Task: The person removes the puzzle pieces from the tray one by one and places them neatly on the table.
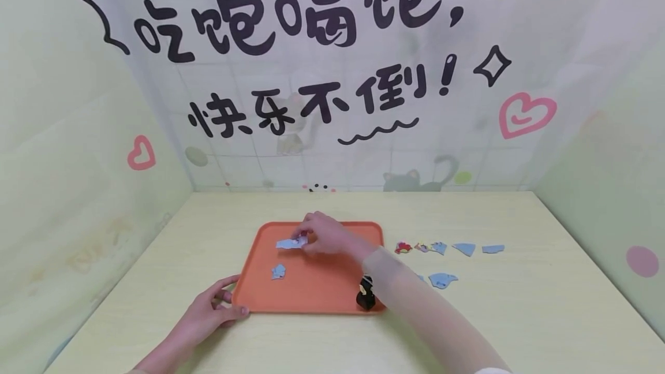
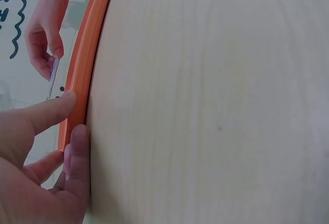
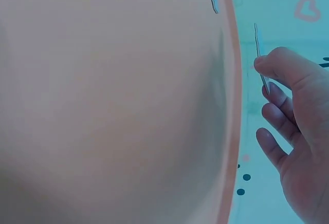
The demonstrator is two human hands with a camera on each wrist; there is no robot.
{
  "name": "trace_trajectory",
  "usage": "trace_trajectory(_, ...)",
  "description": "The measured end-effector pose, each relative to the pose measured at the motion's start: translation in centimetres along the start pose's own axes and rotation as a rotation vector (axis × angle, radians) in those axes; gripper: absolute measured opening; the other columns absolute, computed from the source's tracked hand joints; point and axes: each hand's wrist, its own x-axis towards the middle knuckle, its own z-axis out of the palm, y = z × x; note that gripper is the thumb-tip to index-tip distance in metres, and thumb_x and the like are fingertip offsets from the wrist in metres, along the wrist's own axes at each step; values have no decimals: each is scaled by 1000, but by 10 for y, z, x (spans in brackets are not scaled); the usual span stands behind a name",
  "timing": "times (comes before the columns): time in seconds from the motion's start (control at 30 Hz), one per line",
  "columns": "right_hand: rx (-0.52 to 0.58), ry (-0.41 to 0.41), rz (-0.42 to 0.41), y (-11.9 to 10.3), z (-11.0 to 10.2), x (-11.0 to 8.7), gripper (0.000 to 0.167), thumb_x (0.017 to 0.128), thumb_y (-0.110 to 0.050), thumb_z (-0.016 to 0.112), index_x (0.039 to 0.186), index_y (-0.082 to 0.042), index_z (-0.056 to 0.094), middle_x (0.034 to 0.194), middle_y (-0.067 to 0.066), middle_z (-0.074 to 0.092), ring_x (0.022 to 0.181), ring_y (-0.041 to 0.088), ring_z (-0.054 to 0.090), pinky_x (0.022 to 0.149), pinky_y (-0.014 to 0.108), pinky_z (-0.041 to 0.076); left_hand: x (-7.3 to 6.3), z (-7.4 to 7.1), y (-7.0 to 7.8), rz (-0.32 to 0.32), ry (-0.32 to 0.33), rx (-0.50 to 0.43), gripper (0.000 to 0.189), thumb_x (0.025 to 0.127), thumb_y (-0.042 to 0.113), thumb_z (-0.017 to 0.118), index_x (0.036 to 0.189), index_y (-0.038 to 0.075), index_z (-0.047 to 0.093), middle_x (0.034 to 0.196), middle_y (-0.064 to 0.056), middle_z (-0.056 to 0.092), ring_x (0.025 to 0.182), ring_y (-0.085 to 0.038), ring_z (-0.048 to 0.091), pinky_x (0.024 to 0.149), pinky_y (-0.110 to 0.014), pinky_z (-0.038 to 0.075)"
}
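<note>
In the head view, an orange tray (image 1: 322,299) lies on the table. My left hand (image 1: 212,307) grips its near left corner, thumb and fingers at the rim. Over the back left part of the tray, my right hand (image 1: 324,234) pinches a flat, light blue puzzle piece (image 1: 284,244) between thumb and fingers. The right wrist view shows this puzzle piece (image 3: 258,44) edge-on and tilted, the other fingers loosely bent below it. A smaller light blue puzzle piece (image 1: 278,272) lies on the left of the tray.
Right of the tray, several flat pieces lie on the table (image 1: 519,316): a red one (image 1: 403,247), a blue triangular one (image 1: 464,249), a blue strip (image 1: 493,249) and a curved blue one (image 1: 443,280). A small black device (image 1: 366,294) shows below the right wrist. Printed walls enclose the table.
</note>
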Motion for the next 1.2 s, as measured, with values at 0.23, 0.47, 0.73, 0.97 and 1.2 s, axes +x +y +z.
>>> trace_trajectory(0.23, -44, 20, 5, -3, -6, -9, 26, 92, -21, 68, 117, -23, 72, 105, -4, 62, 97, 12, 47, 84, 25, 41, -1, 0, 2, -15, -5, -3, 81, 78, 17, 83, 148, 10, 42, 105, -8, 53, 78, -15, 49, 65, -23, 54)
trace_trajectory(0.47, -31, 51, 23, -4, -14, -25, 25, 91, -20, 70, 116, -23, 73, 104, -4, 63, 101, 19, 54, 84, 25, 42, 1, 0, -1, -3, -3, 9, 82, 79, 16, 82, 149, 7, 40, 107, -8, 53, 79, -14, 48, 65, -23, 54)
trace_trajectory(0.73, 26, 96, 48, -5, -23, -50, 25, 89, -17, 71, 113, -23, 74, 101, -4, 62, 100, 19, 54, 84, 26, 43, 1, 0, -1, -8, -8, 3, 83, 77, 18, 84, 148, 11, 42, 107, -8, 52, 80, -14, 50, 68, -23, 56)
trace_trajectory(0.97, 59, 149, 61, 5, -30, -80, 27, 87, -17, 72, 114, -22, 74, 102, -6, 63, 100, 18, 53, 83, 28, 45, 2, 0, -1, -13, -8, 17, 84, 77, 21, 84, 149, 10, 41, 109, -8, 52, 82, -14, 50, 67, -23, 55)
trace_trajectory(1.2, 118, 224, 60, 16, -40, -118, 30, 85, -14, 73, 113, -24, 74, 103, -7, 62, 101, 22, 55, 86, 38, 49, 0, 0, 1, -9, -13, 17, 84, 78, 20, 83, 149, 10, 40, 110, -9, 53, 82, -14, 51, 68, -23, 56)
